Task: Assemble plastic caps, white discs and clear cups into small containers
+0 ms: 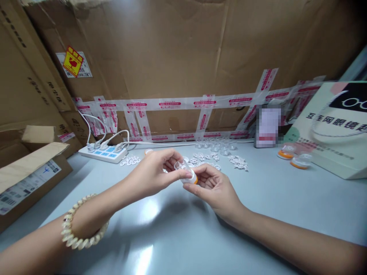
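Observation:
Both my hands grip one small clear plastic cup with a white and orange base (189, 177), tilted above the table. My left hand (163, 168) pinches the clear part between thumb and fingers. At the base, the thumb and fingers of my right hand (216, 189) are closed on the orange end. Behind the hands lie small white plastic parts (238, 163) in loose piles, partly hidden by my fingers. Farther back stand several clear plastic cups (216, 144). Two clear pieces with orange bases (300, 160) sit at the right.
A white power strip (103, 153) with plugged-in cables is at the back left, near an open cardboard box (34, 175). A large taped carton (172, 57) walls off the back. On the right are a blurred-out phone-like object (268, 128) and a paper bag (332, 141).

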Tool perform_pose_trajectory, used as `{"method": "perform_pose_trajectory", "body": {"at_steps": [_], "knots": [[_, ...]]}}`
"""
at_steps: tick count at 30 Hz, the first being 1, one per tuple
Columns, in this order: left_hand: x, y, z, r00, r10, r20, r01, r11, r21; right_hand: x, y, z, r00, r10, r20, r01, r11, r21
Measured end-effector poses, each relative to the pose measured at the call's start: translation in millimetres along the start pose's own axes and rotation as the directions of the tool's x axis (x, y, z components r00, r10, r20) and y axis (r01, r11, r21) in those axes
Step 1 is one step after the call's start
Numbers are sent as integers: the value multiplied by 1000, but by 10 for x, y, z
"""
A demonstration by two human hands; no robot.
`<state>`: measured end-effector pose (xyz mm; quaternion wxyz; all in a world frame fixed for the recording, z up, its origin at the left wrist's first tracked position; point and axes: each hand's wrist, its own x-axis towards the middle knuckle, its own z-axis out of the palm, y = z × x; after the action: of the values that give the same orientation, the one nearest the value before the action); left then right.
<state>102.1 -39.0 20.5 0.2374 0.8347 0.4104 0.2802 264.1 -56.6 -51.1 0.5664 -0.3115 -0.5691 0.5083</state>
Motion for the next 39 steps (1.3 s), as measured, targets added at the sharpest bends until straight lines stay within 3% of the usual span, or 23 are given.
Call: {"method": "perform_pose_trajectory", "body": {"at_steps": [11, 17, 22, 28, 31, 36, 39], "knots": [[3, -13, -38, 999, 17, 42, -14, 998, -69, 21, -1, -5, 982, 190, -3, -188, 974, 126], [75, -107, -53, 993, 15, 116, 16, 965, -260, 6, -27, 8, 949, 300, 97, -315, 921, 228], [89, -150, -93, 993, 21, 114, 20, 939, -342, 6, -90, 13, 941, 297, 165, -337, 875, 348], [79, -168, -62, 975, -2, 221, 113, 864, -491, 9, -111, 0, 940, 266, 215, -329, 874, 357], [81, -173, -54, 983, 7, 181, 80, 881, -467, 1, -101, -11, 940, 245, 236, -313, 896, 316], [52, -140, -16, 1000, 12, 21, -5, 960, -280, 7, -71, -20, 951, 206, 229, -255, 944, 210], [33, -130, 27, 1000, 22, -12, -24, 977, -213, 13, -60, -14, 957, 193, 219, -230, 960, 161]]}}
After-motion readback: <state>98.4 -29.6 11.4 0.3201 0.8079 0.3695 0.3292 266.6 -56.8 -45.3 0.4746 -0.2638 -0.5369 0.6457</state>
